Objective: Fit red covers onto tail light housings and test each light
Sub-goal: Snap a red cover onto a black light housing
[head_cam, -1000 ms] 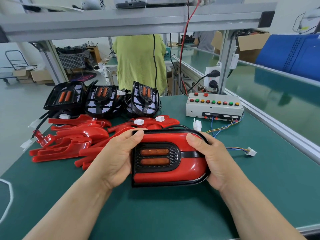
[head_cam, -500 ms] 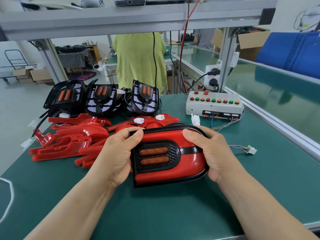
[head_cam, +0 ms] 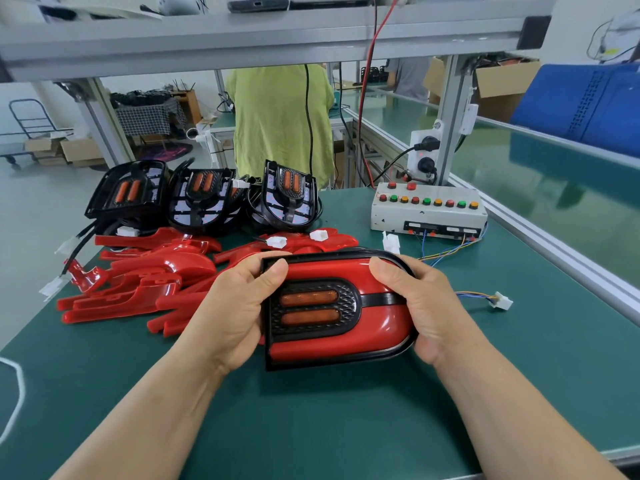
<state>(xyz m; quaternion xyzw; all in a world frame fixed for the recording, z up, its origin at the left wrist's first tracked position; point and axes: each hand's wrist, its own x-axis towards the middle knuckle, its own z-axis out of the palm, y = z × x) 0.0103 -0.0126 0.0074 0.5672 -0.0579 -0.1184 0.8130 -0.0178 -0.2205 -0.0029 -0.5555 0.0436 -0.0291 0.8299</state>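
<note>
Fingers (head_cam: 273,271): left hand (head_cam: 235,306) and right hand (head_cam: 426,306) curl round the ends of the tail light (head_cam: 374,327) at the middle of the desk (head_cam: 311,427).
Change: tail light now slightly tilted; grip unchanged.
Room: red covers (head_cam: 138,285) just left; bare desk near and right.

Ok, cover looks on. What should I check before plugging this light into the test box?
1. Left hand and right hand both grip the tail light: ok.
2. Red cover flush all round: cannot tell, hands hide both ends.
3. Test box stands behind the light: ok.
4. White connector lies free on the mat, right of the light: ok.
5. Light's own plug found: cannot tell.
</note>
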